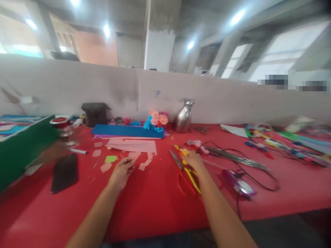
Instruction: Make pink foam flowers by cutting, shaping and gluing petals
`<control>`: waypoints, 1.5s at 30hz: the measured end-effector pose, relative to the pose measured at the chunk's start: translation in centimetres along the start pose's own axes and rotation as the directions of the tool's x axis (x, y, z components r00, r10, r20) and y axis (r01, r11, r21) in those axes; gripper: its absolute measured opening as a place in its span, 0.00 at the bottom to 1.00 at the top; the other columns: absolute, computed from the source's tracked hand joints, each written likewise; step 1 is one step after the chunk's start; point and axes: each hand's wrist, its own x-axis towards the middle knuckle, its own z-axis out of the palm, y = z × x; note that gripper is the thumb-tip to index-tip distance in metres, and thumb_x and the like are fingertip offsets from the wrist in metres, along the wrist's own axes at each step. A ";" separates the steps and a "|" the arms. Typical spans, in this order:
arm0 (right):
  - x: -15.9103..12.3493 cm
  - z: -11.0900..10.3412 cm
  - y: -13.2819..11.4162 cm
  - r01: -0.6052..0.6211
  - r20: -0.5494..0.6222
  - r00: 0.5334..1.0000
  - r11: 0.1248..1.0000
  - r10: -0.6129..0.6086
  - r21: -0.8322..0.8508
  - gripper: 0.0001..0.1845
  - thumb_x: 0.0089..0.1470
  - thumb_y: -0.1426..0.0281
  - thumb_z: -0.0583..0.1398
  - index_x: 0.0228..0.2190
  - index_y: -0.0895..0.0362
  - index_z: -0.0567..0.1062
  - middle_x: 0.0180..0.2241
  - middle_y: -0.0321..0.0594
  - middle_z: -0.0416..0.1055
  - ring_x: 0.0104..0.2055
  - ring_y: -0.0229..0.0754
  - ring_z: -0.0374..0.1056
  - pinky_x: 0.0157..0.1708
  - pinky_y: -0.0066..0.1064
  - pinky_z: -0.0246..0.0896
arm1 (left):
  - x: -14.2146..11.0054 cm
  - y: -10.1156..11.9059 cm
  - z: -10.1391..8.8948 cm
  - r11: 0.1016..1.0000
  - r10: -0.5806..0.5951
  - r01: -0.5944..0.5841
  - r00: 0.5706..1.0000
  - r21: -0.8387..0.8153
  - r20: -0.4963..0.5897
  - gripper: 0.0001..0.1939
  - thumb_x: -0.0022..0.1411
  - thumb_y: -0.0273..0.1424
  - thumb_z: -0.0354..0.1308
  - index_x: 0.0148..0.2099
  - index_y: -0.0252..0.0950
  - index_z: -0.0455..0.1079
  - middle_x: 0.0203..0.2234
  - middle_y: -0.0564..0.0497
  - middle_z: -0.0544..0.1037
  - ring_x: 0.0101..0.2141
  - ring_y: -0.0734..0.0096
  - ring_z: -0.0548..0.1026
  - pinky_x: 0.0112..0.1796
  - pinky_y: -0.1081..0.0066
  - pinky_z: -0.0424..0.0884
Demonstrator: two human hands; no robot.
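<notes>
My left hand rests on the red table with its fingers curled together, pinching a small pink paper piece. More pink paper scraps and a green scrap lie just beyond it. My right hand reaches onto the yellow-handled scissors, its fingers bent over them. The picture is blurred by motion.
Pink paper sheets and blue sheets lie further back, with paper flowers and a metal jug by the wall. A glue gun, wires, a purple device, a dark mask-like object. Another person's blurred hand and green sheet left.
</notes>
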 end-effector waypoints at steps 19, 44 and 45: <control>-15.3 -1.1 -5.0 -0.155 0.316 0.949 0.862 -0.006 0.482 0.19 0.42 0.56 0.63 0.33 0.55 0.70 0.25 0.38 0.71 0.26 0.40 0.66 0.26 0.31 0.62 | -2.0 0.3 0.0 0.657 0.084 -0.114 0.993 0.745 0.078 0.05 0.43 0.23 0.61 0.24 0.37 0.75 0.22 0.49 0.77 0.26 0.67 0.71 0.29 0.71 0.62; -17.5 2.9 -5.2 0.099 0.497 0.851 0.982 -0.168 0.162 0.22 0.56 0.58 0.51 0.49 0.56 0.63 0.36 0.46 0.75 0.41 0.51 0.71 0.39 0.38 0.63 | -3.0 -0.8 -1.4 0.359 0.114 -0.208 0.977 0.910 0.179 0.08 0.53 0.26 0.56 0.32 0.36 0.76 0.28 0.50 0.80 0.29 0.70 0.74 0.32 0.73 0.65; -17.4 2.9 -5.3 0.101 0.503 0.849 0.983 -0.165 0.153 0.21 0.56 0.59 0.51 0.49 0.56 0.64 0.37 0.46 0.75 0.41 0.51 0.71 0.39 0.38 0.63 | -3.0 -0.8 -1.5 0.359 0.111 -0.212 0.977 0.909 0.184 0.08 0.53 0.26 0.56 0.32 0.36 0.76 0.29 0.50 0.80 0.30 0.70 0.74 0.33 0.73 0.65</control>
